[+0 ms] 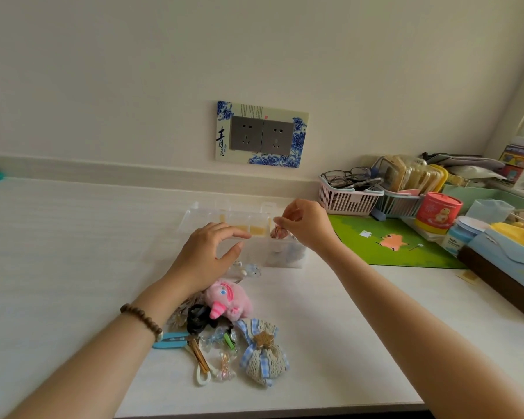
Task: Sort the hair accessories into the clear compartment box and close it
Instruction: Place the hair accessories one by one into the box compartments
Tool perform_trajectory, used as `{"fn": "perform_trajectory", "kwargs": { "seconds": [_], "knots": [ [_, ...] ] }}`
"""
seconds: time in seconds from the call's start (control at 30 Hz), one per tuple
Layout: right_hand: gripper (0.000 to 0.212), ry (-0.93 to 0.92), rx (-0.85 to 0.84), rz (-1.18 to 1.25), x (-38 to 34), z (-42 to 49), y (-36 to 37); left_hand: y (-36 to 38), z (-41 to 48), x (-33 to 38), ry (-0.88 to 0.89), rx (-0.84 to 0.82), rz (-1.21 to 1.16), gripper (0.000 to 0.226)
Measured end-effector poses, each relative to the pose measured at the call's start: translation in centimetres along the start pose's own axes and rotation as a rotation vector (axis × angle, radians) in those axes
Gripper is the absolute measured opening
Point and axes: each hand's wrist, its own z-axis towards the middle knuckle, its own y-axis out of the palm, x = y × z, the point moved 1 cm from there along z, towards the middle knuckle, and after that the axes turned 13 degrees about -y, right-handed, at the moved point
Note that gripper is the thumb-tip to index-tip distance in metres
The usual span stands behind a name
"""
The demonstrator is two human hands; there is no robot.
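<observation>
Fingers of the right hand pinch a small pinkish hair clip above the clear compartment box, left hand open and steadying it, where a slip could drop it in the wrong compartment.

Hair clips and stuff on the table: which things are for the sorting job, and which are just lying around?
For the job:
clear compartment box
small pinkish accessory in the right hand
left hand at the box
pile of hair accessories

Just lying about:
pink basket with glasses
red tin
green mat
wall sockets
</observation>
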Motion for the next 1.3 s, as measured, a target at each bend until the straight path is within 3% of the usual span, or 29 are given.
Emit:
{"fn": "perform_trajectory", "kwargs": {
  "seconds": [0.27, 0.4, 0.5, 0.63, 0.7, 0.8, 1.0, 1.07, 1.17, 1.23, 1.3],
  "knots": [
    [0.037, -0.22, -0.084, 0.008, -0.3, -3.7, -1.6, 0.0, 0.0, 0.0, -0.003, 0.002, 0.008, 0.039],
    [0.042, -0.415, -0.233, -0.306, 0.6, -4.5, -1.4, 0.0, 0.0, 0.0, 0.007, 0.021, 0.007, 0.038],
    [0.056, -0.431, -0.324, -0.378, 0.2, -4.7, -1.1, 0.0, 0.0, 0.1, 0.008, 0.025, 0.003, 0.036],
    [0.054, -0.412, -0.39, -0.358, -0.9, -4.0, -0.6, 0.0, 0.0, 0.0, 0.002, 0.018, 0.002, 0.032],
    [0.053, -0.408, -0.338, -0.353, -0.8, -3.9, -0.6, 0.1, 0.0, -0.1, -0.003, 0.019, 0.001, 0.023],
    [0.056, -0.431, -0.133, -0.38, -0.5, -4.4, -1.1, 0.1, 0.0, -0.2, -0.002, 0.022, -0.005, 0.021],
    [0.045, -0.407, -0.261, -0.384, -1.4, -4.7, -1.4, 0.0, 0.0, 0.0, -0.01, 0.007, 0.017, 0.022],
    [0.038, -0.442, -0.199, -0.392, -1.8, -5.1, -1.4, -0.1, -0.1, 0.1, -0.019, -0.001, 0.012, 0.023],
    [0.027, -0.435, -0.131, -0.158, -3.1, -7.0, -1.6, -0.2, -0.2, 0.5, -0.027, -0.012, 0.007, 0.024],
    [0.034, -0.308, -0.305, 0.088, -4.2, -8.7, -1.8, -0.3, -0.3, 0.6, -0.017, -0.007, 0.02, 0.023],
    [0.043, -0.209, -0.507, 0.15, -4.6, -10.3, -1.8, -0.4, -0.4, 0.9, -0.009, -0.008, 0.021, 0.023]
  ]
}}
